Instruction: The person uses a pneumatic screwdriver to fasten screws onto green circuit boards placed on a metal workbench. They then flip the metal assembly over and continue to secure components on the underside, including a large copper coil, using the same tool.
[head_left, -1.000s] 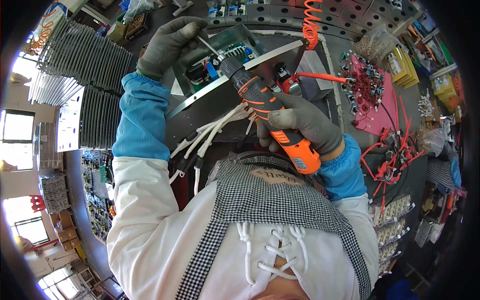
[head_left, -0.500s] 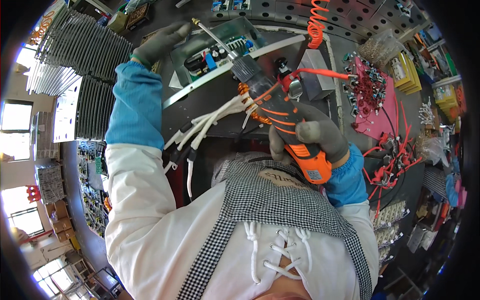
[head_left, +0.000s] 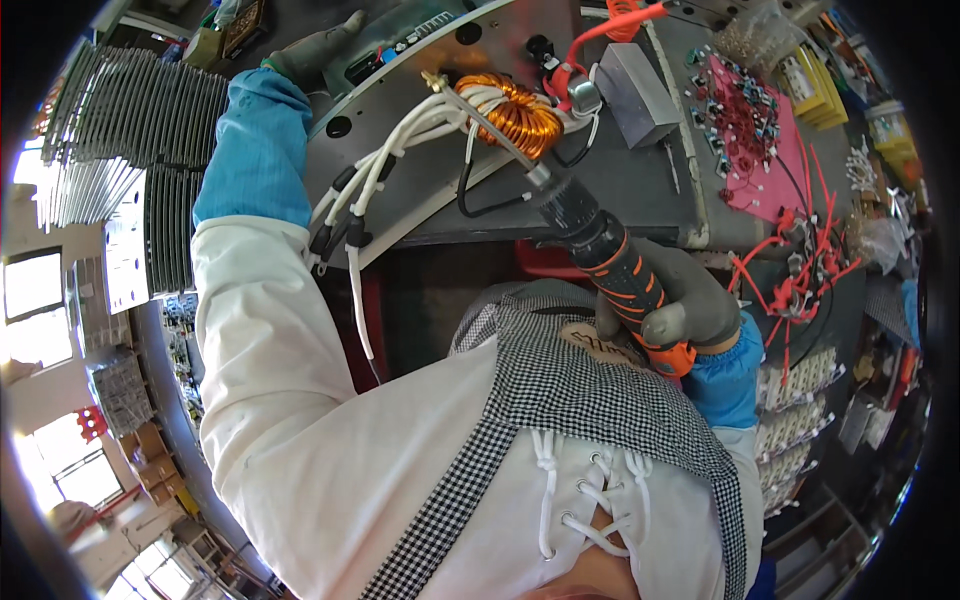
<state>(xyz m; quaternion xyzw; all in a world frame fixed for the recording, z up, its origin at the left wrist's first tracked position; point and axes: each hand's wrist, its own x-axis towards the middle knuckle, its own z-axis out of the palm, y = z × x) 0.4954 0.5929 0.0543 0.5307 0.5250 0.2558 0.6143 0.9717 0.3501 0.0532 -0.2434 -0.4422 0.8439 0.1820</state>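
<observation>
My gloved right hand (head_left: 690,300) is wrapped round an orange-and-black power screwdriver (head_left: 610,255). The tool's long bit slants up to the left over a copper-wound coil (head_left: 515,115), with a small brass-coloured piece (head_left: 432,82) at the tip. That coil sits on a grey metal chassis (head_left: 400,195), and white cables (head_left: 385,150) with black sleeves trail off its left side toward my lap. At the chassis's far left end, my gloved left hand (head_left: 315,50) holds the edge; one finger points outward and the others are partly hidden. Beyond a raised flange lies a circuit board (head_left: 415,40).
A silver metal block (head_left: 635,95) stands right of the coil, by a red cable (head_left: 610,30). Farther right, small parts lie on a pink sheet (head_left: 760,150), with red wire assemblies (head_left: 800,265) nearer. Stacked metal plates (head_left: 140,110) stand at the left.
The screwdriver has drawn back right and toward me, its tip now over the coil. The chassis sits farther off in view, exposing the coil. My left hand has moved up and left.
</observation>
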